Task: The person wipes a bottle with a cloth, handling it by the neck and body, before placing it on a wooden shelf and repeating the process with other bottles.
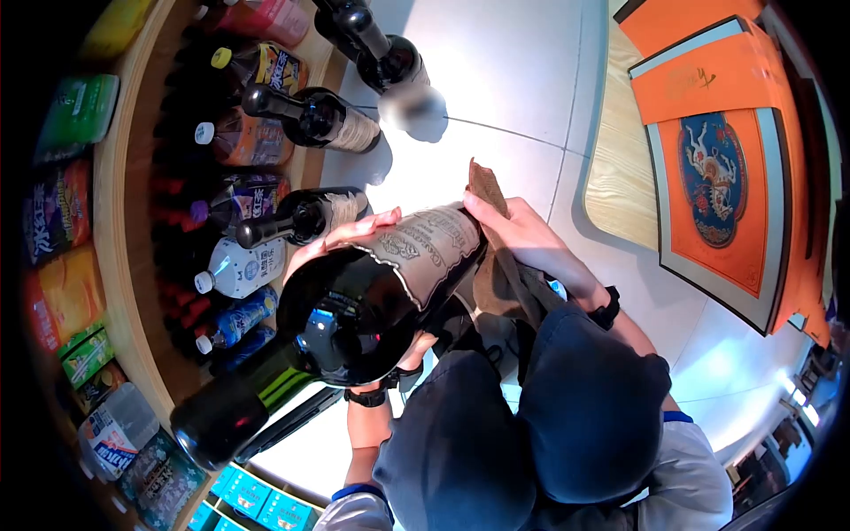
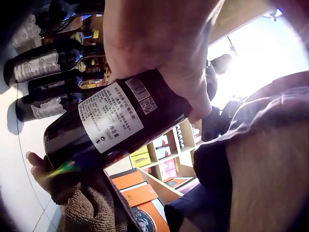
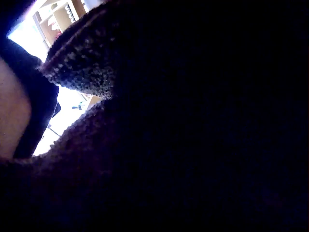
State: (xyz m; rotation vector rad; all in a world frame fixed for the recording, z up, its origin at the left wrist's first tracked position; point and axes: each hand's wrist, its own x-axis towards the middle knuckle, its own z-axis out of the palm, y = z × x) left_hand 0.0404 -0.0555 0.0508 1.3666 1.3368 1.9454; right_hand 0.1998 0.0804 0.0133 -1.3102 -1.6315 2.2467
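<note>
**As one hand grips and the other meets the base, a bottle hangs slantwise above the knees**

While the left hand (image 1: 341, 237) wraps round the middle of a dark wine bottle (image 1: 381, 283), fingers curled over its front label, the right hand (image 1: 522, 232) clutches a brown cloth (image 1: 485, 188) against the bottle's base. The bottle is held in the air above the person's knees. Its long axis runs from the neck, which points back toward the person's left side, out to the base at the far right end. The base therefore lies directly at the right hand, touching the cloth. The neck stands well apart from both hands, and the left hand is the nearer to it.

From the left wrist, the white back label (image 2: 111, 118) shows just below the gripping fingers, with the cloth bunched at the base end. The right wrist view is dark, filled by the cloth's weave.

On the bottle's neck side stands a wooden shelf (image 1: 119, 265) of soft drinks and other wine bottles (image 1: 310, 119). On its base side, well apart, orange boxes (image 1: 717, 159) lie on a pale table (image 1: 611, 177).
</note>
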